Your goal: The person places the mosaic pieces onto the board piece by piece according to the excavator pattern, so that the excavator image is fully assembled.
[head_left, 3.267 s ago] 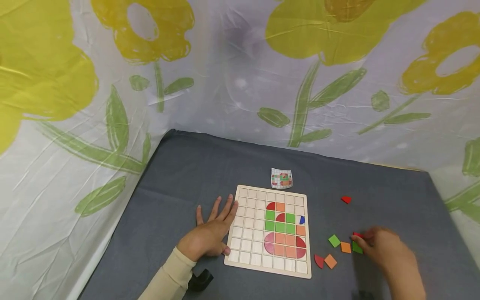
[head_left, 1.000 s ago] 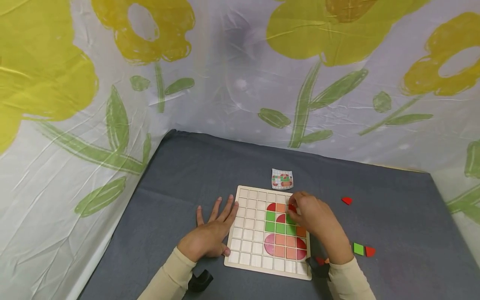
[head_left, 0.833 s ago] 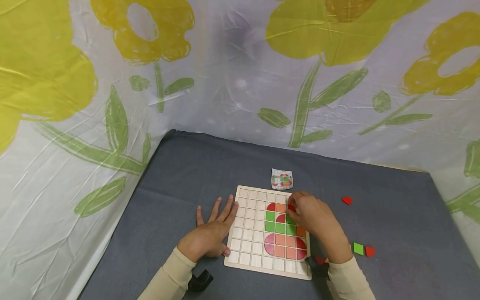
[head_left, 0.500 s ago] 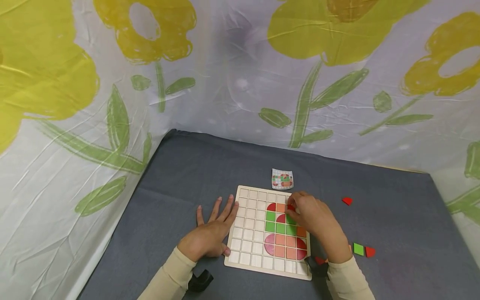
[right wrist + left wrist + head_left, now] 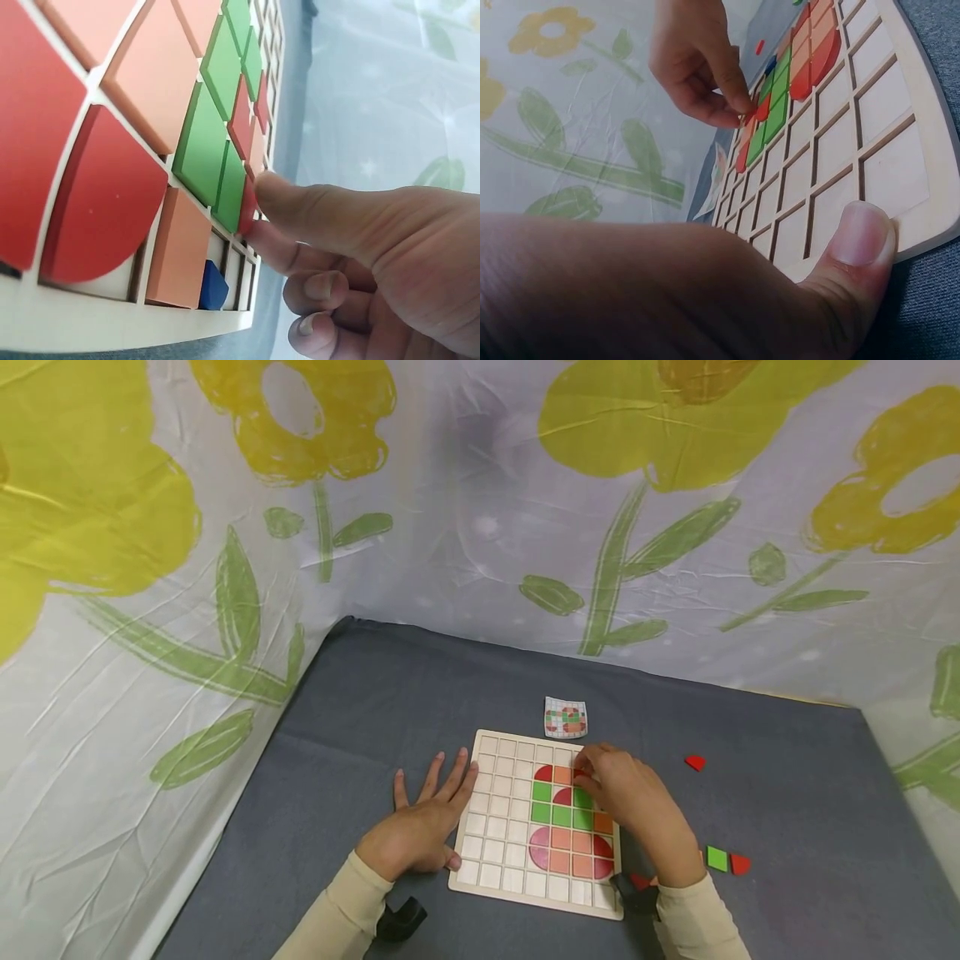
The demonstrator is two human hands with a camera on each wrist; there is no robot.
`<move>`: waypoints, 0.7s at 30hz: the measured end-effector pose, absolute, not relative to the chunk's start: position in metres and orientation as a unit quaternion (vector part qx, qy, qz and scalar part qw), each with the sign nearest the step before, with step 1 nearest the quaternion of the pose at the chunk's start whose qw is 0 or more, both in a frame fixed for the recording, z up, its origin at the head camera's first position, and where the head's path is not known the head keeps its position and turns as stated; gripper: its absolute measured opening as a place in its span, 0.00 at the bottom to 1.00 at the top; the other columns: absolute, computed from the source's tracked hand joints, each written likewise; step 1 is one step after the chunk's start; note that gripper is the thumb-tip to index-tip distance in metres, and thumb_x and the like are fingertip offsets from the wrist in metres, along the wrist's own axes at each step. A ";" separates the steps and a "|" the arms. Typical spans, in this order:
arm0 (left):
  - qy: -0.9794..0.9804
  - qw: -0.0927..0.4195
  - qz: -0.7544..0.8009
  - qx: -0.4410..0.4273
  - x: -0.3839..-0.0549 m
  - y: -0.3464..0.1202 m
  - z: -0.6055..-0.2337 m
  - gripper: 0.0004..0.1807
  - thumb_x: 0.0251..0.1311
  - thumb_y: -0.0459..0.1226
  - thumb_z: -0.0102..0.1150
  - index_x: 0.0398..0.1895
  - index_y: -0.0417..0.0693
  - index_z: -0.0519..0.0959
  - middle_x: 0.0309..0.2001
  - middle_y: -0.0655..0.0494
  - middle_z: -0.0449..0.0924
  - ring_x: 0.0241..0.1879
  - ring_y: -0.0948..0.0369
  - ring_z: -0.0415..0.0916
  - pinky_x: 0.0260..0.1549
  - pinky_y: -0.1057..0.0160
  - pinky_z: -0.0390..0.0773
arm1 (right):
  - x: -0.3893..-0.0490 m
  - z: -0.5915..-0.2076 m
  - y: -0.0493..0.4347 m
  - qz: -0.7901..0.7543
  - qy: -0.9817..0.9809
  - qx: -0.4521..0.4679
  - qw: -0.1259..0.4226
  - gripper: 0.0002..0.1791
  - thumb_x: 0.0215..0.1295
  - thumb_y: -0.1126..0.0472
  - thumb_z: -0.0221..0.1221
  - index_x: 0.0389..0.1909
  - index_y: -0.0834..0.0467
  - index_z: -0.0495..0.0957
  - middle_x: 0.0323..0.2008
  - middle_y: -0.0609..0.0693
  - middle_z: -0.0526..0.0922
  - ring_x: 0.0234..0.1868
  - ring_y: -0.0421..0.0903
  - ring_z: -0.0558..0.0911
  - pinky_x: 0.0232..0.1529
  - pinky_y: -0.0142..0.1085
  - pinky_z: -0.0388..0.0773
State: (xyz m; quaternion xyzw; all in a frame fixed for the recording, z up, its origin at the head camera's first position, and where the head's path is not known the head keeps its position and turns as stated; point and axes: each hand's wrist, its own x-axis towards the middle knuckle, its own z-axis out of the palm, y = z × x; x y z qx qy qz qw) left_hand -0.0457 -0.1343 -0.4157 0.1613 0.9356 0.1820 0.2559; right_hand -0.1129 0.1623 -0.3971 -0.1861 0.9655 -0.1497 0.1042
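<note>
A wooden grid board [image 5: 491, 828] lies on the dark cloth, with green, orange and red flat pieces in its right-hand cells. My left hand [image 5: 422, 837] rests at the board's left edge, fingers spread; in the left wrist view its thumb [image 5: 862, 240] presses on the rim. My right hand [image 5: 626, 789] reaches over the upper right of the board. Thumb and index finger pinch a red quarter-circle piece [image 5: 248, 204], beside an orange square and just above a green square [image 5: 231, 187]. A small blue piece [image 5: 214, 286] sits in a cell by the right edge.
Behind the board lies a small printed pattern card [image 5: 566, 718]. To the right are a loose red piece [image 5: 695, 763], a green square [image 5: 717, 858] and a red quarter-circle [image 5: 740, 864]. More loose pieces are partly hidden by the right forearm. A flowered curtain [image 5: 465, 527] hangs behind.
Since the earliest frame my right hand has carried a red quarter-circle from the loose pieces to the board's upper right. Over the last second it has barely moved; my left hand stays put.
</note>
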 end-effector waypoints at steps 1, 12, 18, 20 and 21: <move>0.936 0.256 0.182 0.161 -0.046 -0.134 -0.415 0.73 0.48 0.40 0.84 0.89 0.53 0.38 0.87 0.54 0.25 0.85 0.47 0.22 0.70 0.20 0.28 | -0.113 -0.396 0.163 -0.154 0.964 -0.186 0.107 0.10 0.65 0.61 0.74 0.44 0.56 0.85 0.38 0.47 0.84 0.35 0.41 0.80 0.35 0.40 0.81; 0.936 0.256 0.175 0.164 -0.047 -0.134 -0.416 0.73 0.50 0.41 0.84 0.89 0.52 0.38 0.87 0.53 0.25 0.85 0.46 0.22 0.70 0.20 0.29 | -0.106 -0.380 0.191 -0.186 0.964 -0.158 0.110 0.11 0.74 0.58 0.67 0.51 0.57 0.83 0.46 0.50 0.86 0.39 0.45 0.83 0.34 0.41 0.80; 0.935 0.261 0.177 0.163 -0.048 -0.134 -0.415 0.73 0.50 0.41 0.84 0.89 0.53 0.37 0.87 0.53 0.24 0.85 0.46 0.21 0.70 0.20 0.27 | -0.100 -0.378 0.219 -0.175 0.968 -0.147 0.100 0.10 0.72 0.60 0.69 0.49 0.59 0.83 0.43 0.50 0.87 0.41 0.47 0.85 0.41 0.48 0.85; 0.934 0.263 0.178 0.163 -0.047 -0.134 -0.415 0.73 0.50 0.41 0.84 0.88 0.52 0.37 0.87 0.53 0.23 0.85 0.46 0.20 0.69 0.20 0.27 | -0.096 -0.377 0.227 -0.173 0.969 -0.139 0.111 0.11 0.72 0.60 0.68 0.49 0.60 0.83 0.43 0.50 0.87 0.42 0.48 0.86 0.43 0.50 0.85; 0.934 0.263 0.178 0.164 -0.047 -0.134 -0.415 0.73 0.50 0.41 0.84 0.88 0.52 0.37 0.87 0.53 0.23 0.85 0.46 0.20 0.69 0.20 0.26 | -0.094 -0.377 0.231 -0.172 0.969 -0.135 0.117 0.11 0.72 0.60 0.68 0.49 0.60 0.83 0.43 0.51 0.87 0.42 0.49 0.86 0.43 0.50 0.85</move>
